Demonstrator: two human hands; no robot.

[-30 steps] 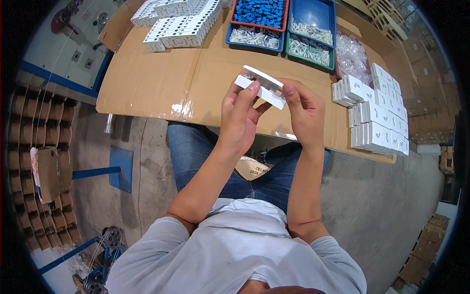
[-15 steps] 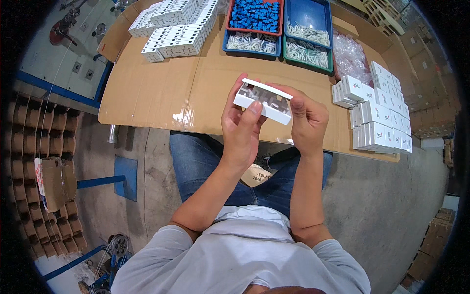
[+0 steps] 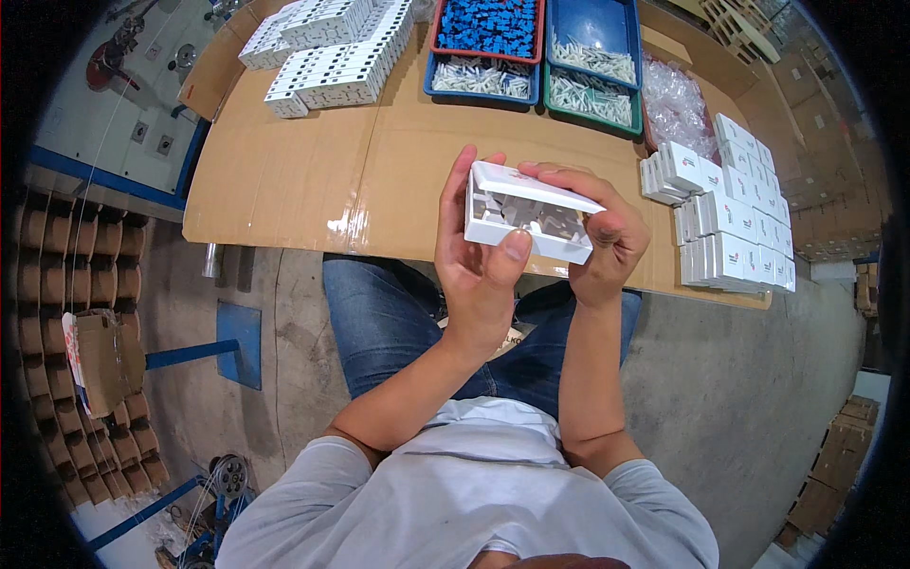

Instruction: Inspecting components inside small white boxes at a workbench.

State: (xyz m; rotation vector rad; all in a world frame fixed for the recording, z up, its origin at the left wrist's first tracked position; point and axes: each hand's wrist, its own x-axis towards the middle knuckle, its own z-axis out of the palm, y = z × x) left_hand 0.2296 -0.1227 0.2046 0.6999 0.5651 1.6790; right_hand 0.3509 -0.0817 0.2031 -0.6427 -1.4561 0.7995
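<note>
Clamped between both hands, left hand (image 3: 479, 261) and right hand (image 3: 602, 242): white box (image 3: 526, 220), open face toward the person, long axis running left-right, tilted down rightward, above cardboard-covered table (image 3: 313, 180). Stacked white boxes (image 3: 735, 228) right; blue tray (image 3: 488, 43) beyond.

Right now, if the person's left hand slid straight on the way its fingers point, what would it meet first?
Probably the blue plastic tray of small white parts. The left hand, gripping the small white open box, points up the brown cardboard-covered table, bare until there; depth is uncertain.
</note>
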